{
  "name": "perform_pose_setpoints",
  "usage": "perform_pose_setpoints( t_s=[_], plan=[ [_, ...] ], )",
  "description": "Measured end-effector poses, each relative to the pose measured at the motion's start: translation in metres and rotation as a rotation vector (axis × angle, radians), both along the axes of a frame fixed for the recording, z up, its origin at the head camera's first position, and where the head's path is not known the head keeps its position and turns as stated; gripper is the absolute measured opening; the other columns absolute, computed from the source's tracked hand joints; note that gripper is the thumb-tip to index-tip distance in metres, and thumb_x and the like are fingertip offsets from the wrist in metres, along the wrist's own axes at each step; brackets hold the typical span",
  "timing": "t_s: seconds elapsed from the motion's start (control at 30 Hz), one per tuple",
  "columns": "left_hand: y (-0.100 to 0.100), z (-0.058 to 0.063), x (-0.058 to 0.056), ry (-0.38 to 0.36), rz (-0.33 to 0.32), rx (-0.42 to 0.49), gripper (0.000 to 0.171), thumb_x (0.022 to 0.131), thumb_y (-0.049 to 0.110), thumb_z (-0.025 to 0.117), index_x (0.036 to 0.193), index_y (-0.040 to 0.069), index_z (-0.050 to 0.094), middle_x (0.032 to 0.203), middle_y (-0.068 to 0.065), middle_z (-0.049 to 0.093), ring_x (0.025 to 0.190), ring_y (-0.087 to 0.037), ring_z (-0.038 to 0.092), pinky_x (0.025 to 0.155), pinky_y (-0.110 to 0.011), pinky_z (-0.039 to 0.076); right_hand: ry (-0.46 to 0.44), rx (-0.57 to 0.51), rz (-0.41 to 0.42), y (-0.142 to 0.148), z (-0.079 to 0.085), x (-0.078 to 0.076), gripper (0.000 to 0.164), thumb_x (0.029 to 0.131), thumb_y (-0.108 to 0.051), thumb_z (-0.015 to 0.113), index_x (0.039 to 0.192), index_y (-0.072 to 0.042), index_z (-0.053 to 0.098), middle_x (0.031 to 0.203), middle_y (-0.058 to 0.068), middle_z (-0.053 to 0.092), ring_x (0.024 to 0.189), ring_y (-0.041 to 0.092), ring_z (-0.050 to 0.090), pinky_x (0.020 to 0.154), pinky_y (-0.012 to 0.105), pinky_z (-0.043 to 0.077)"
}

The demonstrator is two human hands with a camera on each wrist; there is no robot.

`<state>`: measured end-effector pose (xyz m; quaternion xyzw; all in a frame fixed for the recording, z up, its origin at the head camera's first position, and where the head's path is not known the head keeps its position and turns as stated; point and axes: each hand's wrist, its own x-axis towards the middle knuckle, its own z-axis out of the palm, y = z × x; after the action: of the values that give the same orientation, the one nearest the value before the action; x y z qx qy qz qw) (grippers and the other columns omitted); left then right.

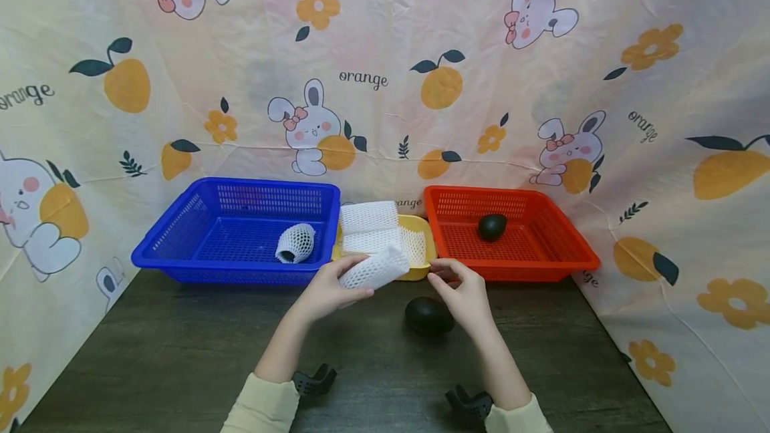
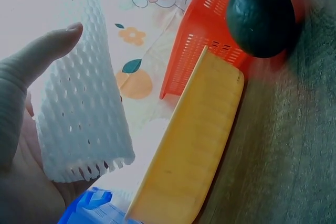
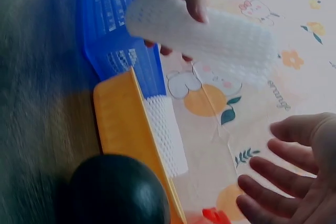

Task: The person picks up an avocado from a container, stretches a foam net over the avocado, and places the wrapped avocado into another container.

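Note:
My left hand grips a white foam net sleeve, thumb on one side and fingers behind it. The left wrist view shows the flattened foam net sleeve with its cut end toward the camera. My right hand holds nothing; its fingers are spread and loosely bent in the right wrist view, apart from the sleeve. Close below that hand, a dark avocado lies on the table. Behind the hands stands a yellow tray with more white foam net sleeves in it.
At the left is a blue basket holding one netted item. A red basket at the right holds another dark avocado. The dark wooden table meets a printed cloth backdrop behind the baskets.

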<state>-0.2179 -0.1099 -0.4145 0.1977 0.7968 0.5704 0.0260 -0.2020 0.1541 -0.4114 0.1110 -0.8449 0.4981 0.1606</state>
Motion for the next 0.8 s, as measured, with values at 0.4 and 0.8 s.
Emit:
perform_pose_setpoints(
  t_s=[0.4,0.8],
  plan=[
    [-0.004,0.024,0.015,0.011,-0.013,0.023,0.054,0.080,0.004,0.076,0.130,0.001,0.056,0.120,-0.014,0.061,0.104,-0.027,0.057,0.083,-0.044,0.048,-0.237,0.253,0.150,0.010,-0.010,-0.009,0.042,0.080,-0.019,0.079,0.118,-0.009,0.065,0.116,0.007,0.063,0.109,0.031,0.056,0.091,0.050,0.044],
    [-0.004,0.018,0.011,0.016,-0.012,0.039,0.054,0.080,0.003,0.077,0.129,0.001,0.056,0.118,-0.014,0.062,0.101,-0.027,0.058,0.080,-0.043,0.049,-0.325,0.528,0.280,0.004,-0.031,-0.010,0.063,0.074,-0.016,0.083,0.131,-0.009,0.057,0.130,0.011,0.055,0.119,0.032,0.050,0.096,0.052,0.038]
  ],
)
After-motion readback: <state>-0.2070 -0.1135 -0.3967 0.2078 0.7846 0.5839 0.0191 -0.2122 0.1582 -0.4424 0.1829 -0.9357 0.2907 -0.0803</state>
